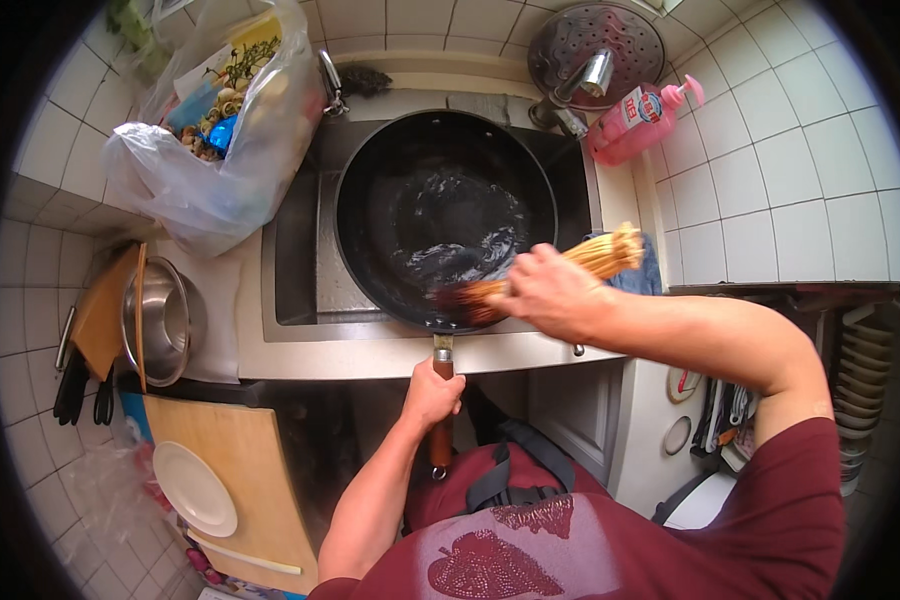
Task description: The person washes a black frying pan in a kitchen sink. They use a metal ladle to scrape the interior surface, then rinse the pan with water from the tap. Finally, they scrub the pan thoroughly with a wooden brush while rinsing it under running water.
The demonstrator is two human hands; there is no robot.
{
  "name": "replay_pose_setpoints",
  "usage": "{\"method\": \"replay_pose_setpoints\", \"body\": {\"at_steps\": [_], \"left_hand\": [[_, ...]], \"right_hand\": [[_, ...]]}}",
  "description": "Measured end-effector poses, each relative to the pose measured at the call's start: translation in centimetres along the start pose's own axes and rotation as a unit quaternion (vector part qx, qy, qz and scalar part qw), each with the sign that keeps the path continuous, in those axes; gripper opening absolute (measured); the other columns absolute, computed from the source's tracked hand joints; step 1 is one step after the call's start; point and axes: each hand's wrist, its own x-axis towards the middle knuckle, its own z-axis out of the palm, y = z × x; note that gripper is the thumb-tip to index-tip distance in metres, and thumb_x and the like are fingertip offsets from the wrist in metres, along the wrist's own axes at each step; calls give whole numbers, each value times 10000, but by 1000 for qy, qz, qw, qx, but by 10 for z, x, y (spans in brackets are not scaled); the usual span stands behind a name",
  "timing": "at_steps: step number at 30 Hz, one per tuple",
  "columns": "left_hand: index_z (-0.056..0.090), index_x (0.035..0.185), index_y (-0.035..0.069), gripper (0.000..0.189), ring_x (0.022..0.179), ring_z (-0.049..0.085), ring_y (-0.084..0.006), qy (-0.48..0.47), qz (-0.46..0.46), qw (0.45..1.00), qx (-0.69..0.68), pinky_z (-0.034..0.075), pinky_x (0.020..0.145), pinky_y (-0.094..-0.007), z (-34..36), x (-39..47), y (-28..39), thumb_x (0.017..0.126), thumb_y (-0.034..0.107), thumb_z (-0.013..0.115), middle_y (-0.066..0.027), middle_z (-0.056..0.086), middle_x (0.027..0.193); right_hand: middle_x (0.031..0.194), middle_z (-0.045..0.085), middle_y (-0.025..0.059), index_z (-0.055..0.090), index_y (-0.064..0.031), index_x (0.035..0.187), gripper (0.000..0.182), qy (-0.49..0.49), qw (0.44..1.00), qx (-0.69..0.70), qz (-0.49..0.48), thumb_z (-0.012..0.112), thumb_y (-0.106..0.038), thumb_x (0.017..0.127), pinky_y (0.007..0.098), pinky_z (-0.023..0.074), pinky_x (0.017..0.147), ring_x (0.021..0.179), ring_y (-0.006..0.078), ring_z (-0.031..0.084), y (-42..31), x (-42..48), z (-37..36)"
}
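Note:
A black wok (450, 202) with water in its bottom rests over a steel sink (289, 300). My left hand (429, 396) is closed around its wooden handle (441, 442). In my right hand (547, 289) is a bundled bamboo brush (604, 251), tilted so that its dark, blurred bristles meet the near right inner wall of the wok. The thumb of my right hand is partly hidden by the fingers.
A faucet (570, 82) and a pink pump bottle (630, 124) stand behind the sink at right. A filled plastic bag (217, 187) sits back left, with a steel bowl (165, 322) nearer. A blue cloth (637, 270) lies right; a white plate (195, 489) rests on a wooden board (255, 442) at lower left.

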Motion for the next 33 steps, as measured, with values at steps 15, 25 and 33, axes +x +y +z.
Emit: {"method": "replay_pose_setpoints", "body": {"at_steps": [15, 25, 33], "left_hand": [[451, 718, 12, 65, 384, 502, -150, 39, -25, 997, 69, 402, 379, -299, 10, -3, 11, 716, 12, 516, -60, 492, 510], [456, 736, 12, 50, 390, 503, -150, 37, -22, 997, 70, 407, 387, -295, 9, -2, 9, 715, 10, 501, -62, 498, 517], [458, 722, 6, 40, 392, 505, -152, 46, -22, 996, 67, 411, 388, -299, 9, -1, 6, 713, 6, 496, -65, 499, 515]], "right_hand": [[816, 557, 32, 571, -189, 1017, 246, 118, 977, 147, 96, 517, -157, 779, 346, 382, 681, 826, 201, 536, 7, 70, -36], [820, 538, -5, 537, -267, 1142, 347, 167, 979, 85, 82, 497, -216, 801, 323, 375, 690, 826, 174, 525, 8, 60, -14], [781, 577, 30, 594, -228, 1001, 244, 159, 983, 82, 47, 516, -200, 772, 335, 387, 669, 815, 190, 548, 0, 56, -25]]}}
